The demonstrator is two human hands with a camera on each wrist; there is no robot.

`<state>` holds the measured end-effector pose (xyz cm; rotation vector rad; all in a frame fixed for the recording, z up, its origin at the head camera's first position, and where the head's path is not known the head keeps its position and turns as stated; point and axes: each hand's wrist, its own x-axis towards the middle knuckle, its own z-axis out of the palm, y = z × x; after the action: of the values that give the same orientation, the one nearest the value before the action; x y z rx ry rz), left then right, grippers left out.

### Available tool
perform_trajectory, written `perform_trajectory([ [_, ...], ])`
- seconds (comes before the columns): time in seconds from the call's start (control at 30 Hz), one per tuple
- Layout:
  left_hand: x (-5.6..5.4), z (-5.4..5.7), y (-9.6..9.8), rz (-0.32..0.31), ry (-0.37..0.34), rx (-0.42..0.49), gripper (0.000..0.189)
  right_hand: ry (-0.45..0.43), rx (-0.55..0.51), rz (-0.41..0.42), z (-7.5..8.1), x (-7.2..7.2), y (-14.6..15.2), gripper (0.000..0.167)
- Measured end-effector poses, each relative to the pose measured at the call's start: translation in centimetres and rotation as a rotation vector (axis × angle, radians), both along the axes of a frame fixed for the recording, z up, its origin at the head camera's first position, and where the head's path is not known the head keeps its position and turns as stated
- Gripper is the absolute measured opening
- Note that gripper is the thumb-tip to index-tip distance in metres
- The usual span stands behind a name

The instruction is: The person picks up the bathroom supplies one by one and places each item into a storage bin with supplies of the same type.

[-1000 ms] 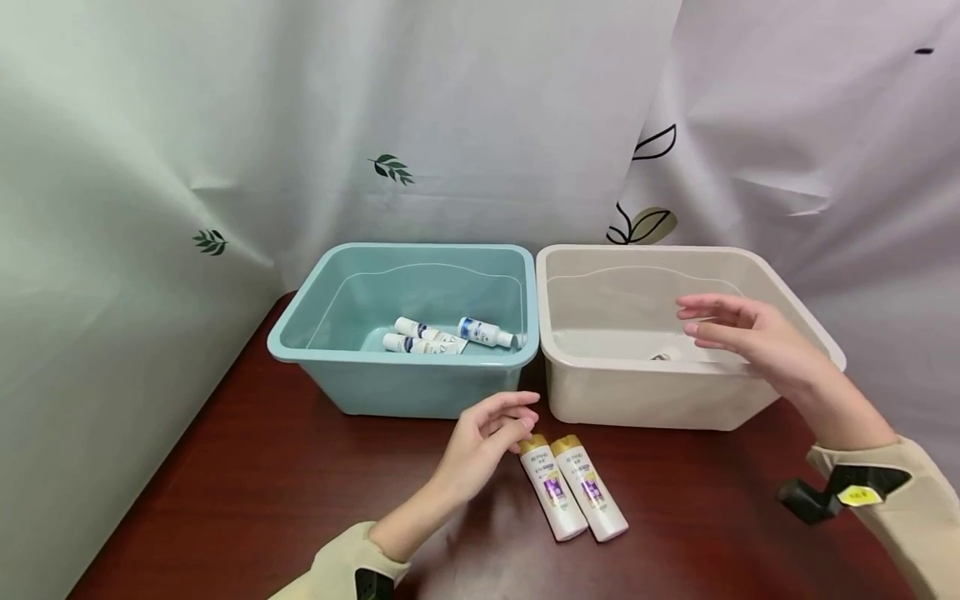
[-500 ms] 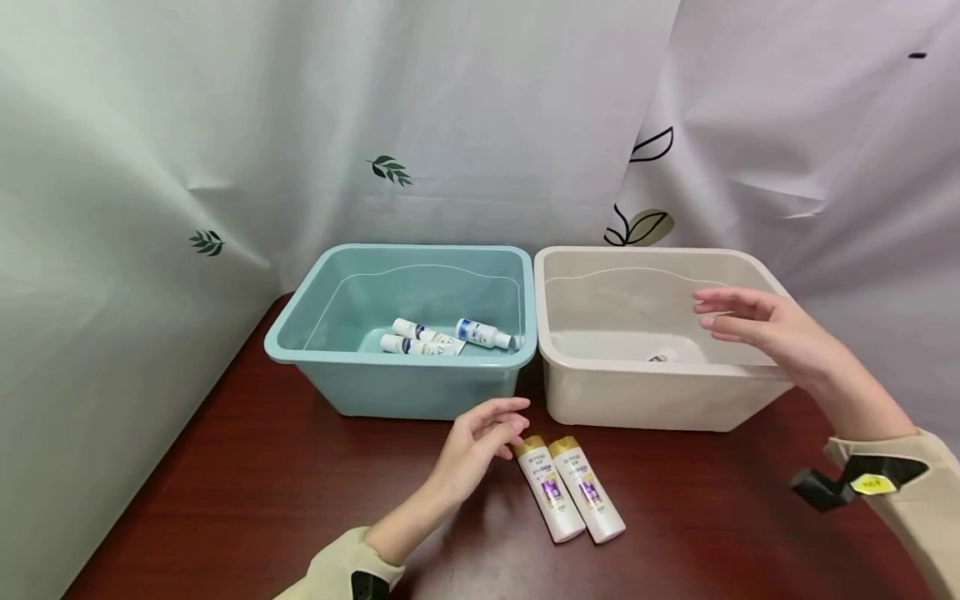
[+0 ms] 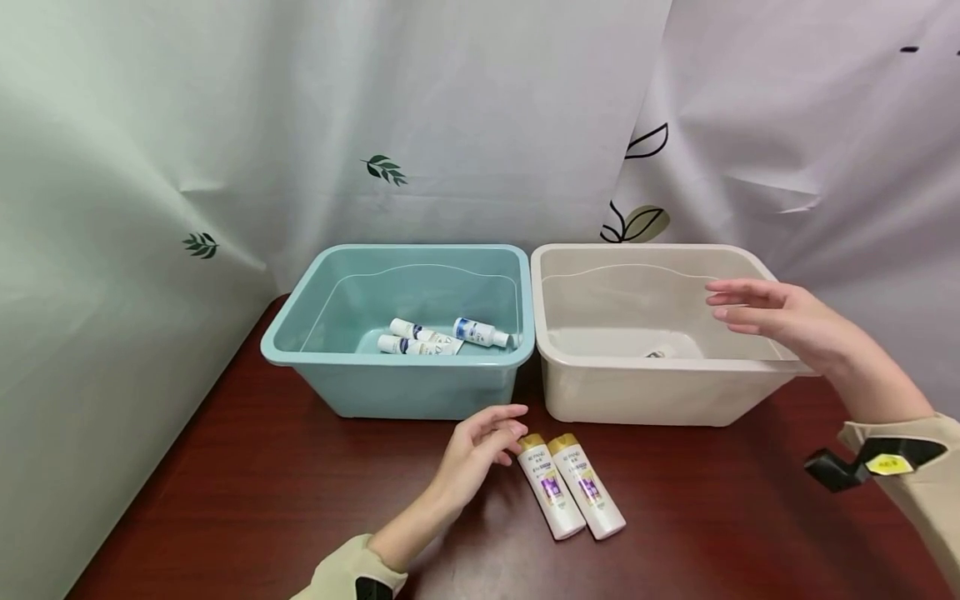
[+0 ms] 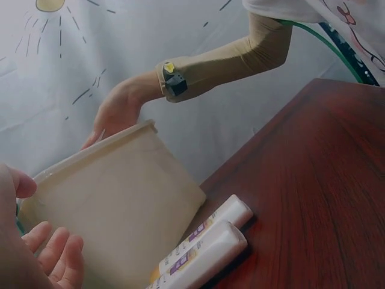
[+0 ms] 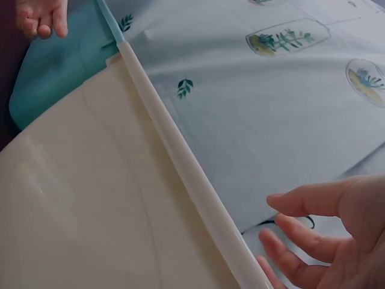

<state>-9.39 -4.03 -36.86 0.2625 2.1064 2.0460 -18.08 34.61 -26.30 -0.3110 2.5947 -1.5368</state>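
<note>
Two white bottles with gold caps and purple labels, a left bottle point(image 3: 551, 492) and a right bottle point(image 3: 589, 492), lie side by side on the table. Close by their caps is my left hand point(image 3: 471, 454), its fingers loosely bent and holding nothing; whether it touches the left cap is unclear. My right hand point(image 3: 787, 321) hovers over the right rim of the beige bin point(image 3: 637, 392), fingers relaxed and apart. In the right wrist view that hand point(image 5: 337, 235) is bare of any object, beside the bin's rim.
A teal bin point(image 3: 397, 392) stands left of the beige one. Inside it lie two white tubes, the rear tube point(image 3: 408, 329) and front tube point(image 3: 405, 345), plus a small blue-and-white bottle point(image 3: 480, 332). A small partly hidden item point(image 3: 662, 352) lies in the beige bin.
My right hand has drifted right and slightly up, from over the beige bin's inside toward its right rim. My left hand has barely moved, and the bottles lie as before.
</note>
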Motion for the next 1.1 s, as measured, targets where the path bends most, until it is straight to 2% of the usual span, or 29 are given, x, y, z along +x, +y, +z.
perform_trajectory([
  [0.33,-0.3,-0.5,-0.1,0.006,0.001,-0.003,0.036,-0.022,0.001,-0.007,0.1,-0.4,1.6,0.045],
  [0.57,-0.6,-1.1,0.0,0.02,-0.025,-0.01,0.035,-0.03,-0.043,-0.031,0.2,-0.7,2.7,0.045],
  [0.77,-0.7,-1.8,0.2,0.006,-0.064,0.006,0.041,-0.004,-0.077,-0.039,0.2,-0.8,3.5,0.047],
  [0.93,-0.7,-2.1,0.3,0.011,-0.08,0.005,0.044,0.017,-0.037,-0.085,0.3,-0.5,4.1,0.046],
  [1.1,-0.7,-2.4,0.3,0.008,-0.115,0.009,0.047,0.006,-0.041,-0.134,0.3,-0.7,4.7,0.044],
])
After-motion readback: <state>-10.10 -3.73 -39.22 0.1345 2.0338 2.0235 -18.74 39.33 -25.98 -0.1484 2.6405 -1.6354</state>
